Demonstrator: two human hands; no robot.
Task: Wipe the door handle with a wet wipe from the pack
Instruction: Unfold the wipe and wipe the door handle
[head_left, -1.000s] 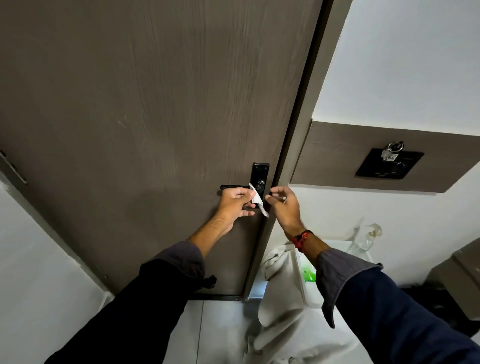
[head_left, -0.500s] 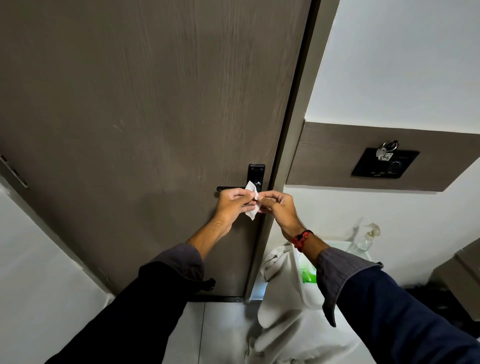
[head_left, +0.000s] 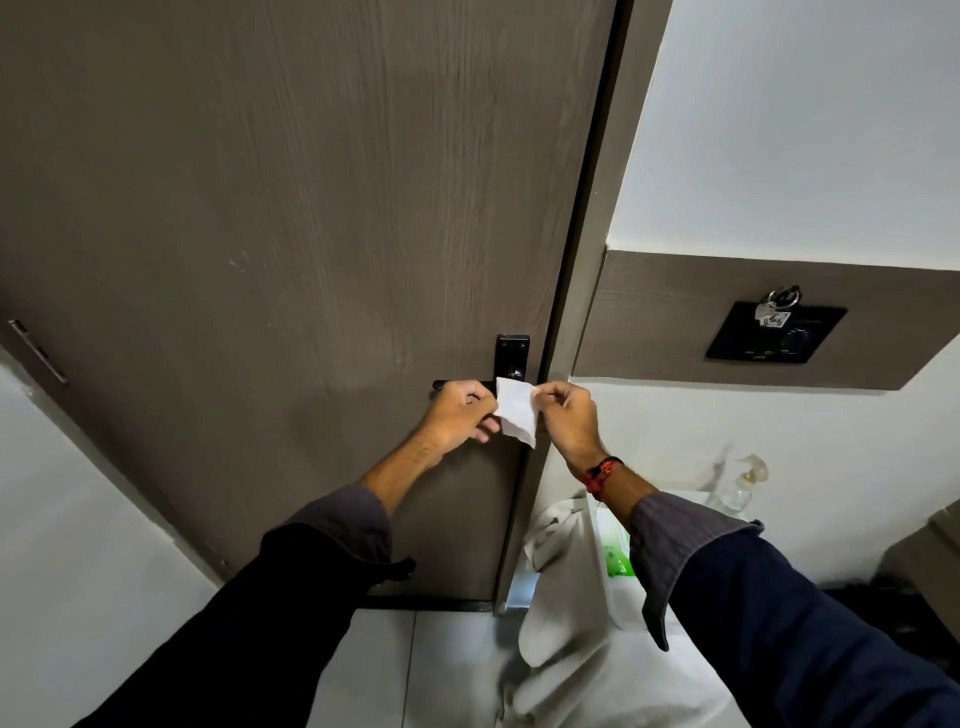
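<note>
Pinching the wet wipe (head_left: 515, 413) spread between left hand (head_left: 462, 415) and right hand (head_left: 569, 418), the person looks set to wrap it onto the door handle (head_left: 441, 385) next.

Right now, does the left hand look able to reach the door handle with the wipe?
Probably yes. The left hand is right in front of the door handle, nothing visible between them, and pinches the wipe together with the right hand.
</note>
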